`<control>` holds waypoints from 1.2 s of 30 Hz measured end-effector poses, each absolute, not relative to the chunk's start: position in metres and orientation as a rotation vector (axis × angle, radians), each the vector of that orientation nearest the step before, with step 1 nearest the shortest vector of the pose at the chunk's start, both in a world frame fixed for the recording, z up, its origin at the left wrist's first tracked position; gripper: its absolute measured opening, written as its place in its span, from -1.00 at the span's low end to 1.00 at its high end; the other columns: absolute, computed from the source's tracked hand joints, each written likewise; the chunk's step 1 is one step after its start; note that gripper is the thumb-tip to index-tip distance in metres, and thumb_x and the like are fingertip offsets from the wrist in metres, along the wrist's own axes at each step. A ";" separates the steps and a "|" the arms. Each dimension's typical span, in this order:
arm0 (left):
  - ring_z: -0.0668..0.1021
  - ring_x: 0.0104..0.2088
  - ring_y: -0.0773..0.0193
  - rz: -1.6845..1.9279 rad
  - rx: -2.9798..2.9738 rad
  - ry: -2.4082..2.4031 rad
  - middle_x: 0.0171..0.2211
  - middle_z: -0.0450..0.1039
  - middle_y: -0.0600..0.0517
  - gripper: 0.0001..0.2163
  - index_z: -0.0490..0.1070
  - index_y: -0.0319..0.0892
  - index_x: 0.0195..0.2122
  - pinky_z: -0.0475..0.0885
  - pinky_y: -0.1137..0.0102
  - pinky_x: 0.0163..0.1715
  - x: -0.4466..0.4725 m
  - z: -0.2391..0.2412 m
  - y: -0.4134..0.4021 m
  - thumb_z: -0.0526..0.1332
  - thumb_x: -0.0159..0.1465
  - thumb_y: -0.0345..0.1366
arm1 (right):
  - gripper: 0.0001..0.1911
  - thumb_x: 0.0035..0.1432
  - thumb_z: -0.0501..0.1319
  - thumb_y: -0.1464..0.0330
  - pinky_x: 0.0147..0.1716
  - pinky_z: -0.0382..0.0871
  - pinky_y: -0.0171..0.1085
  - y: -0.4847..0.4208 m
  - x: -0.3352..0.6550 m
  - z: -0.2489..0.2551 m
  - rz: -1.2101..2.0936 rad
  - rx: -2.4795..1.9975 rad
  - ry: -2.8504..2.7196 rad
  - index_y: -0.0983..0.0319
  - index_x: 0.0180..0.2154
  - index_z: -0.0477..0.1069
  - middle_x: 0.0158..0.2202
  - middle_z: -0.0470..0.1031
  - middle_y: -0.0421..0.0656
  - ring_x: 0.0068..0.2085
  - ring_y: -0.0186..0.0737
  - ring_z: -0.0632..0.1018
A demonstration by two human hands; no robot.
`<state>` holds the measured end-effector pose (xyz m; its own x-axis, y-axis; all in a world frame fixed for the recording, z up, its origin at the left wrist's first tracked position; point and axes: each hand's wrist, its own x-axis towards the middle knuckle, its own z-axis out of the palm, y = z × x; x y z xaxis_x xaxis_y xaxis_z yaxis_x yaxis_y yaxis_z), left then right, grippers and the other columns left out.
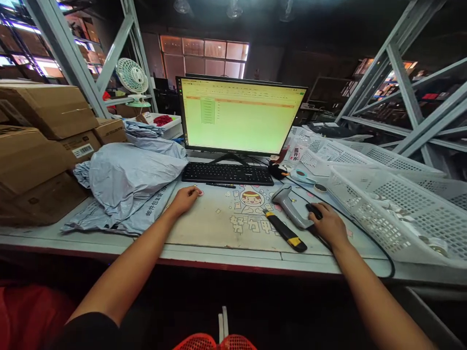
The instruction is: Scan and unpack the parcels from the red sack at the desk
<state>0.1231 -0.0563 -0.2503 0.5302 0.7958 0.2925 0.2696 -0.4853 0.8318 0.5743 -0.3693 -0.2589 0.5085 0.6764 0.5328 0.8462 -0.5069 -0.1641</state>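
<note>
My left hand (187, 198) rests on the desk mat (204, 223) with fingers curled loosely, next to a small pink bit; nothing shows in its grip. My right hand (326, 224) lies over a black computer mouse (314, 210), fingers wrapped on it. A grey barcode scanner (290, 204) lies just left of that hand. A black and yellow utility knife (285, 231) lies beside the scanner. A black keyboard (228, 173) and a lit monitor (241, 116) stand behind.
Grey mailer bags (127, 180) are piled at the left beside cardboard boxes (40, 141). White plastic baskets (386, 204) fill the right side. A small fan (133, 80) stands at the back left. Steel rack frames rise on both sides.
</note>
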 end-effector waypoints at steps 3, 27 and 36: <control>0.59 -0.29 0.14 0.864 2.004 0.900 -0.35 0.63 0.01 -0.72 0.61 -0.11 -0.30 0.48 0.32 -0.22 0.122 -0.249 -0.058 0.17 0.24 -0.09 | -0.57 0.24 0.12 0.22 -0.02 0.49 -0.02 -0.369 0.571 -0.256 -0.551 -2.374 -1.233 0.15 0.07 0.54 0.15 0.51 -0.04 0.07 0.06 0.54; 0.57 -0.36 0.16 0.871 2.003 0.933 -0.43 0.60 0.02 -0.71 0.61 -0.11 -0.32 0.47 0.34 -0.28 0.123 -0.251 -0.056 0.18 0.22 -0.05 | -0.61 0.22 0.14 0.25 -0.03 0.48 0.00 -0.369 0.572 -0.260 -0.590 -2.340 -1.225 0.15 0.02 0.56 0.11 0.51 -0.02 0.03 0.05 0.53; 0.63 -0.21 0.10 0.896 2.014 0.861 -0.25 0.67 -0.03 -0.72 0.59 -0.11 -0.32 0.50 0.27 -0.09 0.124 -0.254 -0.056 0.17 0.24 -0.07 | -0.57 0.27 0.10 0.19 0.06 0.48 0.04 -0.365 0.583 -0.262 -0.570 -2.306 -1.273 0.19 0.03 0.56 0.12 0.50 0.04 0.07 0.08 0.53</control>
<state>0.1237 -0.0555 -0.2538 0.5270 0.7959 0.2979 0.2661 -0.4875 0.8316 0.5825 -0.3647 -0.2618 0.4907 0.6774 0.5480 0.8600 -0.4777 -0.1796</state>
